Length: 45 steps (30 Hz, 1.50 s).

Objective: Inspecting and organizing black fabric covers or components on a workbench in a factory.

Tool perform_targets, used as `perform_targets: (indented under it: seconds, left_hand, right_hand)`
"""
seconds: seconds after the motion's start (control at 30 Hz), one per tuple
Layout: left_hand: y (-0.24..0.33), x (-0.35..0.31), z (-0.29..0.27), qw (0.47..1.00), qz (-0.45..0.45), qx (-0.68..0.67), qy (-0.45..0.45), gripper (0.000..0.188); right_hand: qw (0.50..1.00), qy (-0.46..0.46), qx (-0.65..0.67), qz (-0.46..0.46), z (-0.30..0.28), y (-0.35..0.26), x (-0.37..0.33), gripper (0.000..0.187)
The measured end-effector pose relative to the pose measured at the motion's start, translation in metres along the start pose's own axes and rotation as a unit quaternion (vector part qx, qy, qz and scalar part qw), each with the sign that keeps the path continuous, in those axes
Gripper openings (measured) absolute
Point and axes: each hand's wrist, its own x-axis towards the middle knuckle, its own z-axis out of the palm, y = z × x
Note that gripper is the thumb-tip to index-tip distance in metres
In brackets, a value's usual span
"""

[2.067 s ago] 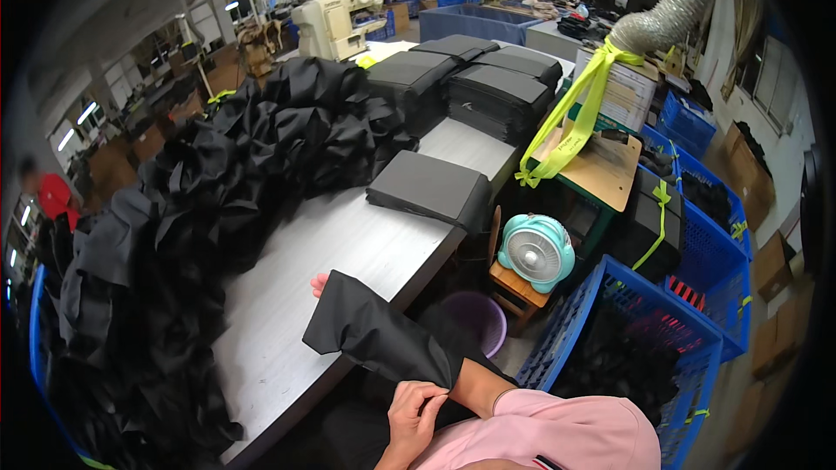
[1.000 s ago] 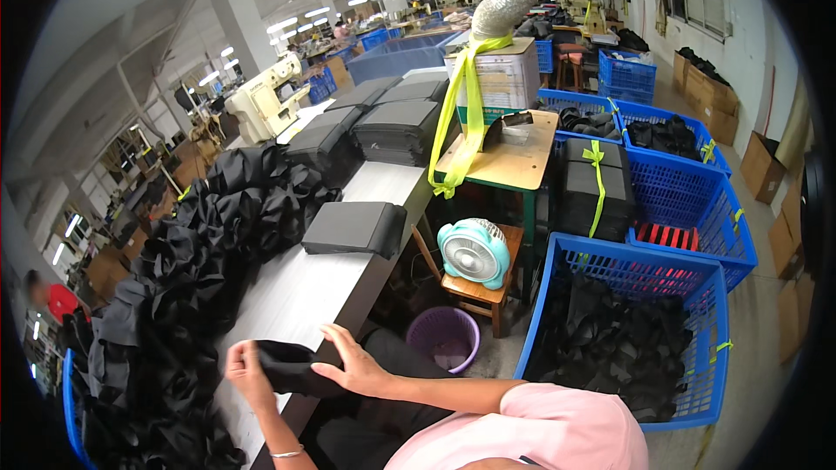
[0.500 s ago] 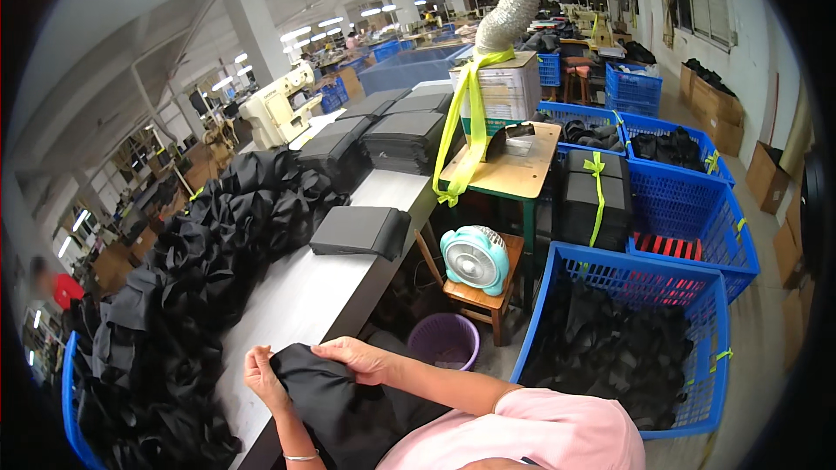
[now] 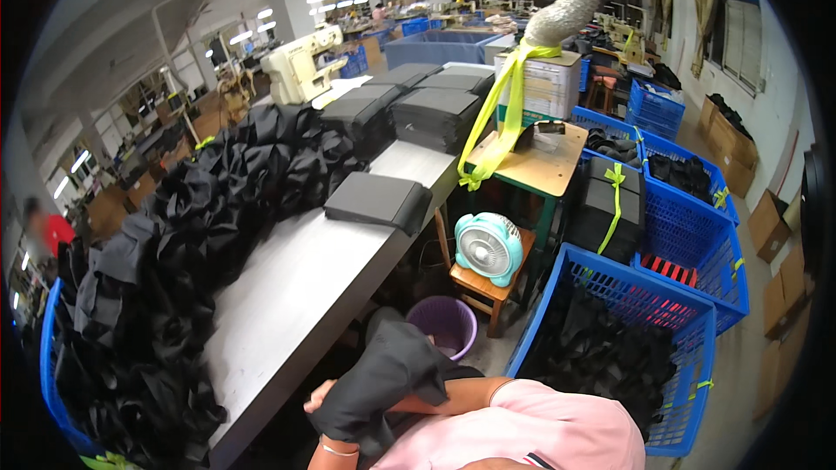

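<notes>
A piece of black cloth point(image 4: 383, 374) hangs in front of my body, over the near edge of the white table. My left hand point(image 4: 320, 395) is at its left edge, closed on the cloth, with part of the fingers covered. A thin bangle circles that wrist. My right forearm point(image 4: 470, 395) runs into the cloth, which covers my right hand and hides its fingers. On the table lies a small stack of flat black pieces point(image 4: 376, 198), beyond my hands. Along the table's left side a long heap of crumpled black cloth point(image 4: 183, 244) is piled.
Taller black stacks point(image 4: 435, 113) stand at the table's far end. To the right are a turquoise fan point(image 4: 488, 248) on a wooden stool, a purple bin point(image 4: 446, 324), and a blue crate point(image 4: 697, 331) of black pieces. A yellow-green strap point(image 4: 515, 96) hangs from a box beneath a silver duct.
The cloth has been raised and turned, and now covers my right hand, which was visible gripping it before. My left hand has moved lower and right. The view has shifted slightly.
</notes>
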Motion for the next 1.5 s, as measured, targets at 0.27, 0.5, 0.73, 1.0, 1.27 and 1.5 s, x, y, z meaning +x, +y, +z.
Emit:
perform_targets:
  seconds: [0.27, 0.5, 0.73, 1.0, 1.27, 1.5]
  left_hand:
    - [0.041, 0.018, -0.048, 0.928, 0.109, 0.288, 0.21, 0.049]
    - [0.04, 0.013, -0.101, 0.868, 0.089, 0.428, 0.236, 0.059]
    - [0.058, 0.021, -0.098, 0.671, 0.061, 0.652, 0.347, 0.069]
    - [0.095, 0.0, -0.112, 0.861, 0.054, 0.398, 0.311, 0.066]
    - [0.091, -0.043, -0.137, 0.957, -0.062, 0.172, 0.226, 0.062]
    - [0.052, -0.022, -0.137, 0.971, -0.046, 0.027, 0.232, 0.059]
  right_hand:
    - [0.976, 0.144, -0.116, 0.117, -0.044, -0.027, -0.007, 0.016]
    - [0.849, 0.361, -0.328, -0.203, -0.056, -0.134, 0.004, 0.024]
    - [0.931, 0.233, -0.277, -0.052, -0.063, -0.131, 0.028, 0.019]
    - [0.957, 0.236, -0.148, 0.077, -0.077, -0.126, 0.049, 0.02]
    - [0.971, 0.132, 0.187, -0.063, -0.092, -0.161, 0.07, 0.047]
    - [0.943, 0.317, 0.074, -0.072, -0.127, -0.15, 0.125, 0.046]
